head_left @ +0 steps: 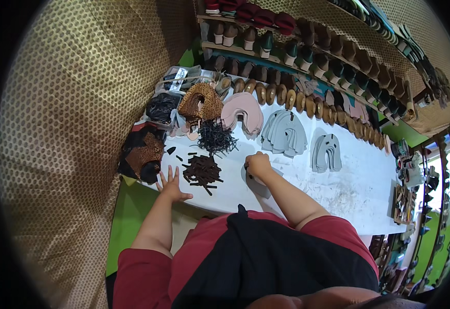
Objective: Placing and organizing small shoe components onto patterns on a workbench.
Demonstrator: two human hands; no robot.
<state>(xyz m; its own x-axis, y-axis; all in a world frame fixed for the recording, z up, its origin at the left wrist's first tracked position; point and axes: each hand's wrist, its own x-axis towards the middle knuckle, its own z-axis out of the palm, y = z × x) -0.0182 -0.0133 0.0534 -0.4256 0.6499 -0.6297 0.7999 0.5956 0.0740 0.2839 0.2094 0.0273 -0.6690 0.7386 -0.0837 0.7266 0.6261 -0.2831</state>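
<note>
My left hand (171, 188) is spread at the table's near left edge, its fingers apart and nothing in them. Just right of it lies a loose heap of short dark brown strips (202, 171). Out over the white table, my right hand (259, 165) is closed in a fist. A small dark bit shows at its fingers, too little to name. Behind the brown heap is a tangle of thin black strips (217, 138). Beyond my right hand are stacked grey U-shaped pieces (285, 134), with a smaller grey stack (327, 154) farther right.
Pink U-shaped pieces (243, 110) and leopard-print pieces (199, 98) lie farther back. Bagged dark material (162, 107) and a dark patterned bundle (143, 152) sit at left. Shoe lasts (291, 99) line the table's back under shelves of shoes. A patterned curtain (70, 129) hangs left.
</note>
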